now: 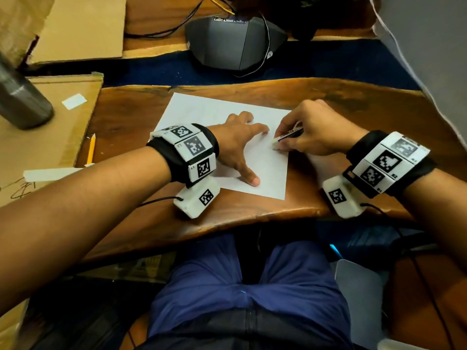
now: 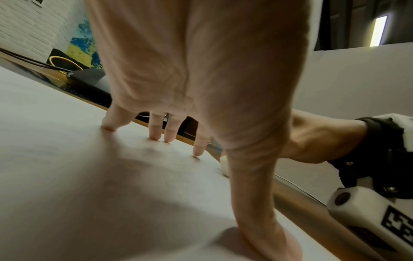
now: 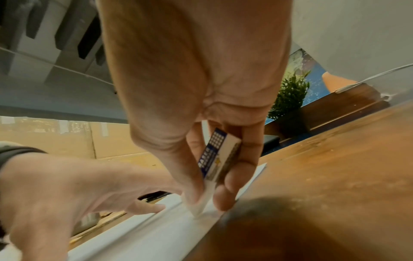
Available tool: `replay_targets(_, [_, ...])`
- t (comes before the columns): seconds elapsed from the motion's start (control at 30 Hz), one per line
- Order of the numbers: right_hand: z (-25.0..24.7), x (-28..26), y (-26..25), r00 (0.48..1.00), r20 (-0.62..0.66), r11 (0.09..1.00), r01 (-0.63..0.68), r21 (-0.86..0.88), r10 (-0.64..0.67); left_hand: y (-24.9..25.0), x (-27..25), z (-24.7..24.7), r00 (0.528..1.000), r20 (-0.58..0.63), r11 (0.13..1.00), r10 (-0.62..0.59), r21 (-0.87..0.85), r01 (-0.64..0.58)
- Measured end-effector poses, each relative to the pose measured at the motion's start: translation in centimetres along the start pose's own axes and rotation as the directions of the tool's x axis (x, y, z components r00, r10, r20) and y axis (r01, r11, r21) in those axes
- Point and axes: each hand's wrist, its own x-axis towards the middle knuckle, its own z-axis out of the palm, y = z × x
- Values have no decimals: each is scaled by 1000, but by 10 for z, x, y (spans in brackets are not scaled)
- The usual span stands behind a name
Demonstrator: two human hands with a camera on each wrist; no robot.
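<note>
A white sheet of paper point(image 1: 202, 117) lies on the wooden desk point(image 1: 131, 117). My left hand point(image 1: 240, 140) is spread flat on the paper, fingers straight and pressing it down; the left wrist view shows the fingertips point(image 2: 155, 136) and thumb on the paper point(image 2: 67, 159). My right hand point(image 1: 308, 130) pinches a white eraser point(image 1: 285, 137) in a blue and white sleeve, its bare tip touching the paper near the right edge. In the right wrist view the eraser point(image 3: 216, 159) sits between thumb and fingers, tip down on the paper point(image 3: 156, 229).
A yellow pencil point(image 1: 91, 147) lies on cardboard point(image 1: 50, 137) at the left, by a metal bottle point(image 1: 20, 97). A grey device point(image 1: 232, 41) with cables stands behind the paper. A small plant point(image 3: 288, 93) sits at the back right. The desk's front edge is near my wrists.
</note>
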Motion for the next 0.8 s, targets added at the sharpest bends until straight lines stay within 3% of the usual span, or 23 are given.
replay_targets(0.27, [10,10,-5,1000,-24,1000,18,23,-17,-3,10,-7,995,100,994,-19,109,8])
replay_targets(0.4, [16,8,-17,989,105,993,103,57,-109,-5,12,-6,995,99,993,-9,122,-3])
replay_targets(0.57, [7,21,-4,999,39,996,-32,81,29,-6,13,-5,995,100,992,-11,123,-2])
replay_targets(0.67, [14,13,-18,981,162,993,95,69,-105,-7,14,-5,995,103,992,-12,124,-1])
replay_targets(0.8, [3,23,-3,996,81,998,-39,57,34,-5,13,-7,995,100,992,-6,129,-7])
